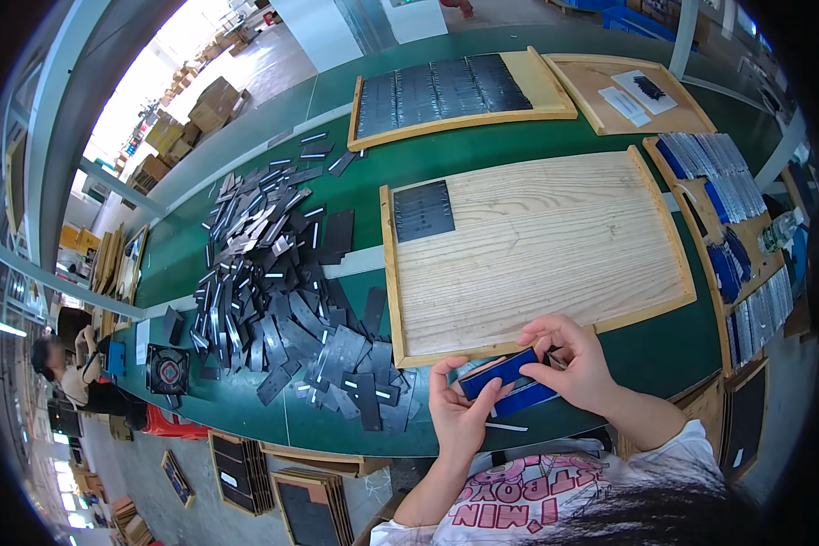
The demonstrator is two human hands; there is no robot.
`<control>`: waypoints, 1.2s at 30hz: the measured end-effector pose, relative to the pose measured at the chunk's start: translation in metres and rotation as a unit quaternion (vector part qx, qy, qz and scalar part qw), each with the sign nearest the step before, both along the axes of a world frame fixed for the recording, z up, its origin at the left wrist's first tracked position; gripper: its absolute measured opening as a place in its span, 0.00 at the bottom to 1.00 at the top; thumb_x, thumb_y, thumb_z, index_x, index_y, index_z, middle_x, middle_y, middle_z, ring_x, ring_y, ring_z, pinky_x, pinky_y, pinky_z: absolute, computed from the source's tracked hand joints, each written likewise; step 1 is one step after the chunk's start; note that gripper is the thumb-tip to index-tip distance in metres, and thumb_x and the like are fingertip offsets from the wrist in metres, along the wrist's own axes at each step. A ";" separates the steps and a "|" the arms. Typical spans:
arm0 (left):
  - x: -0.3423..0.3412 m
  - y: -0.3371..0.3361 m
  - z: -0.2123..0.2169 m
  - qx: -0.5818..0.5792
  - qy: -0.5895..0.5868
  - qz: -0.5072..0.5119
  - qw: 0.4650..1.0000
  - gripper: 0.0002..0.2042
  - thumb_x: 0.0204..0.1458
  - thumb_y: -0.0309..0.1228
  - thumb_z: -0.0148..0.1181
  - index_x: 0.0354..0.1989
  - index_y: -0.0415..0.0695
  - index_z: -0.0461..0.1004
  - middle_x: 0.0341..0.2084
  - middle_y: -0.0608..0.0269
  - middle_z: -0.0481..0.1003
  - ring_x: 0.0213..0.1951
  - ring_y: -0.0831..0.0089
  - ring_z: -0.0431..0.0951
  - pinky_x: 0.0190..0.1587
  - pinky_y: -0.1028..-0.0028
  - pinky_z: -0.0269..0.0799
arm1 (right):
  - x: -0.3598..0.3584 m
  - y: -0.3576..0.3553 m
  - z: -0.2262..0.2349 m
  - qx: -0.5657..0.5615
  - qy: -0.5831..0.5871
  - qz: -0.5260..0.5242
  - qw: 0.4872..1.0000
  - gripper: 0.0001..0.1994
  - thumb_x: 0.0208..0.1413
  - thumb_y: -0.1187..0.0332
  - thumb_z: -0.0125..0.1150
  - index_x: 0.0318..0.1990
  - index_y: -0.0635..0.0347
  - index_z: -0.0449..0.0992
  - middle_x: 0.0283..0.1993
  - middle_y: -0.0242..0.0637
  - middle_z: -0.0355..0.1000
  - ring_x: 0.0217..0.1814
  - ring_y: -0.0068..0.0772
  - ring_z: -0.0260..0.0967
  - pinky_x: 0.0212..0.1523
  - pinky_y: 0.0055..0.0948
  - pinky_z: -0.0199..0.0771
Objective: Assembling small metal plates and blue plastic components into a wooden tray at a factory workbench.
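Note:
At the near edge of the green table (364, 441), my left hand (460, 414) and my right hand (575, 369) hold a flat blue rectangular piece (499, 373) between them. The left thumb and fingers pinch its left end. On its right end, the right thumb presses while the fingers curl behind, where a small dark bit shows. Just below is a second blue strip (525, 399); whether it is held or lies on the table I cannot tell. Beyond my hands sits a wood-grain tray (537, 246) with a block of black pieces (424, 211) in its far left corner.
Left of the tray spreads a loose heap of black flat pieces (273, 255). A filled tray (464, 116) and a brown tray (591, 77) stand at the back. Wrapped blue pieces fill a board (714, 264) at right. A small fan (167, 370) stands left; another person (77, 373) is beyond.

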State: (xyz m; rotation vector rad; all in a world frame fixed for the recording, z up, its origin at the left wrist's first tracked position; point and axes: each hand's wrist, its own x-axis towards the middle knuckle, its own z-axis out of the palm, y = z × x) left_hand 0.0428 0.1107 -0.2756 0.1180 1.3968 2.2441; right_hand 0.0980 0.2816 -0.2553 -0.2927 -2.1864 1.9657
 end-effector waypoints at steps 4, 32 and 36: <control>0.006 -0.001 -0.004 0.083 -0.023 -0.007 0.996 0.20 0.58 0.15 0.48 0.56 0.41 0.54 0.46 0.42 0.71 0.50 0.55 0.75 0.53 0.56 0.77 | -0.001 0.004 0.002 -0.018 0.003 -0.027 0.999 0.23 0.45 0.79 0.68 0.51 0.57 0.69 0.44 0.31 0.74 0.34 0.12 0.64 0.26 0.13 0.61; 0.001 -0.014 -0.014 -0.022 0.052 0.083 0.995 0.11 0.57 0.17 0.54 0.47 0.35 0.64 0.30 0.56 0.76 0.35 0.71 0.79 0.39 0.63 0.84 | -0.001 0.019 0.007 -0.052 0.035 -0.067 0.996 0.14 0.50 0.79 0.65 0.44 0.61 0.73 0.29 0.28 0.74 0.31 0.11 0.66 0.32 0.13 0.60; -0.003 -0.017 -0.015 0.014 -0.038 0.036 0.999 0.04 0.58 0.19 0.53 0.40 0.33 0.70 0.31 0.56 0.75 0.32 0.74 0.77 0.42 0.64 0.83 | -0.002 0.016 0.006 -0.050 0.046 -0.068 0.995 0.14 0.49 0.80 0.65 0.44 0.61 0.72 0.28 0.28 0.74 0.31 0.10 0.66 0.30 0.11 0.58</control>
